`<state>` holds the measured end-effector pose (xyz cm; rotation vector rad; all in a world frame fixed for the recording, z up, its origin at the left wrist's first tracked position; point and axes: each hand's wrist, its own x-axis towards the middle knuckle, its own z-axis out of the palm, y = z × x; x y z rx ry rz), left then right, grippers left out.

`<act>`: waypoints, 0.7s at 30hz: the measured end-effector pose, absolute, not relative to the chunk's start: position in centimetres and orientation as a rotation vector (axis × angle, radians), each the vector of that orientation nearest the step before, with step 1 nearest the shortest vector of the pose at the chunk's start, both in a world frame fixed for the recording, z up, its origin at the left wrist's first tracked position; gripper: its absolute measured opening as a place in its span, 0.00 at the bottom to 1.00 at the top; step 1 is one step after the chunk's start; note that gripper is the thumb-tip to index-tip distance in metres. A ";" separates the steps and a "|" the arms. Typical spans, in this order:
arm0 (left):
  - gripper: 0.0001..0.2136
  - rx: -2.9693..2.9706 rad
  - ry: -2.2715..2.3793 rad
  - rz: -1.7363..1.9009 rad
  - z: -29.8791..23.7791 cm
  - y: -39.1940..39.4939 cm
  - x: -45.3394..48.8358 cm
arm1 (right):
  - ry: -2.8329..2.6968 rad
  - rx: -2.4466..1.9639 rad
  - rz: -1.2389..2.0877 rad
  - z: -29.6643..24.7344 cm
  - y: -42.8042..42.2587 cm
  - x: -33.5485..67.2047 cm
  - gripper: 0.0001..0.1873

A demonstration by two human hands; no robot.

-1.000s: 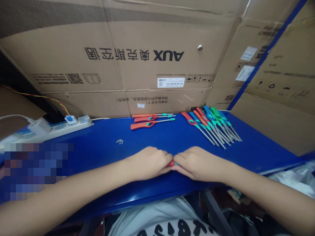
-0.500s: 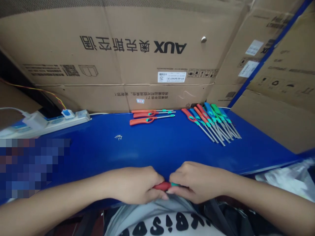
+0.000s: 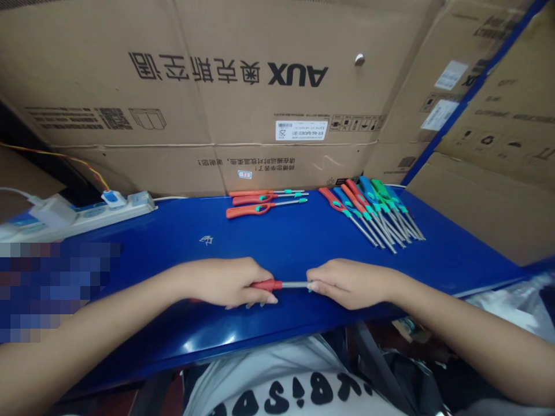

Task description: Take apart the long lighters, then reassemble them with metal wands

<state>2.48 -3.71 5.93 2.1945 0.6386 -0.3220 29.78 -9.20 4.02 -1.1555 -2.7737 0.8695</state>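
A red long-neck lighter [image 3: 269,285] lies crosswise between my hands, its metal tube bare in the middle. My left hand [image 3: 228,283] is wrapped round the red handle. At the tube's other end my right hand [image 3: 344,284] pinches a small teal collar [image 3: 310,286], mostly hidden by the fingers. Beyond my hands, three orange-red lighters [image 3: 247,212] lie side by side, with teal collars near their tube tips. To the right is a fanned pile of several red, blue and green lighters [image 3: 367,186]; most show teal collars close to the handles.
The blue table [image 3: 169,312] ends just in front of my body. Large cardboard sheets [image 3: 217,127] stand along its back and right side. A white power strip [image 3: 108,215] with plugs and cords is at the left. Plastic bags [image 3: 511,306] hang at the right.
Both hands moved forward over the table with the lighter. They spread apart, and the teal collar went from beside the red handle to the tube's far end.
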 end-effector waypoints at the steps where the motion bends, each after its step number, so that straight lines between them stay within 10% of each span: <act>1: 0.19 2.287 0.626 -0.294 5.9 -3.2 2.9 | -2.757 -1.170 0.874 3.9 -8.6 29.9 0.21; 6: 0.11 2.767 0.616 0.047 4.7 0.0 3.9 | -2.466 -1.404 0.889 2.8 -4.9 32.3 0.28; 12: 0.22 3.205 0.776 0.205 1.1 3.9 3.5 | -2.070 -2.055 -0.256 1.9 -1.2 36.5 0.17; 21: 0.21 3.183 1.062 0.249 1.0 6.9 3.3 | -1.979 -2.371 -0.156 0.6 0.1 37.5 0.17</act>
